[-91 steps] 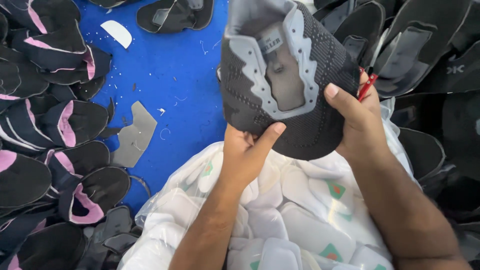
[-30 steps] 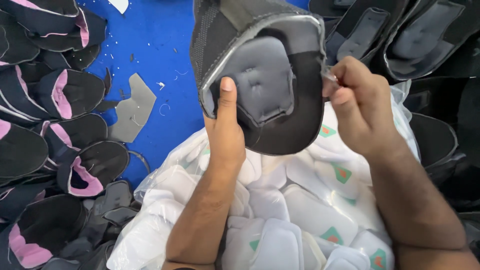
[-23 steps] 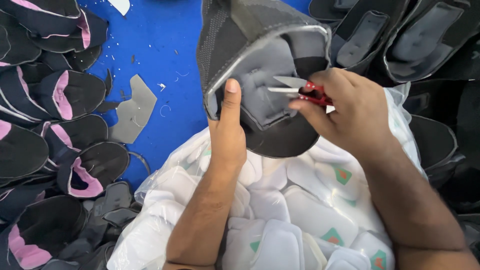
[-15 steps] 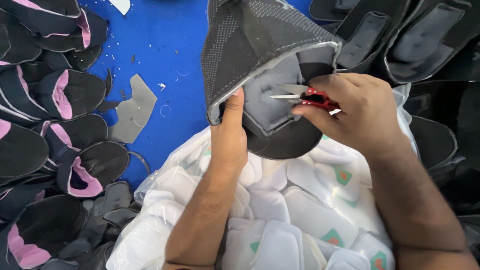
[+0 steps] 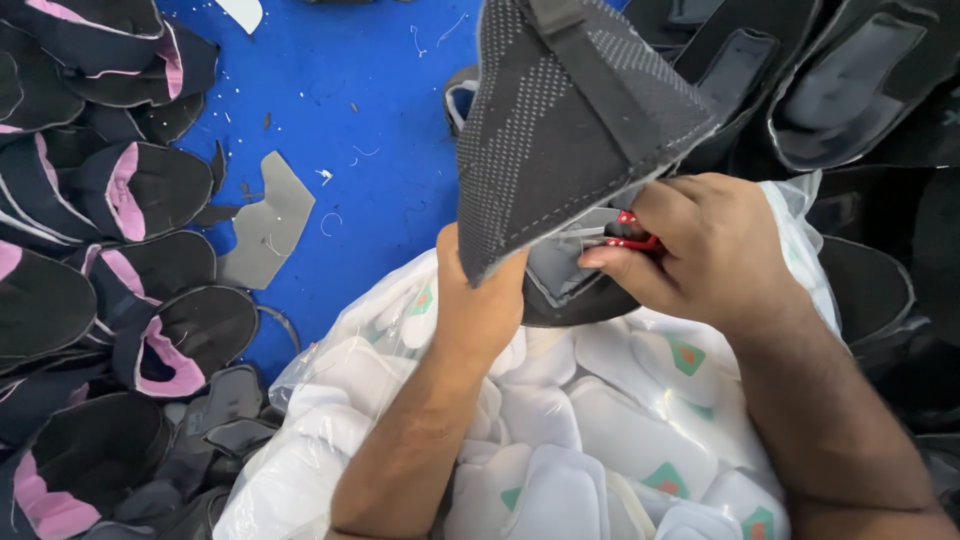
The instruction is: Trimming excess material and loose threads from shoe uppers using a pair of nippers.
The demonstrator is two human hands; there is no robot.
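Upper centre of frame: your left hand (image 5: 480,310) clamps the black knit shoe upper (image 5: 570,110), now folded over since a moment ago. Your right hand (image 5: 700,255) stays closed on red-handled snips (image 5: 630,238), blades moved under the fold, so trimming looks underway.

Left hand (image 5: 480,305) grips the black knit shoe upper (image 5: 560,120) from below, right hand (image 5: 700,250) pinches small red-handled snips (image 5: 625,235) against its inner edge. Beneath both hands, a clear bag of white insoles (image 5: 600,440); left of them, pink-lined uppers (image 5: 130,250).

single head-worn view, steeply downward, close over the blue table (image 5: 380,120)
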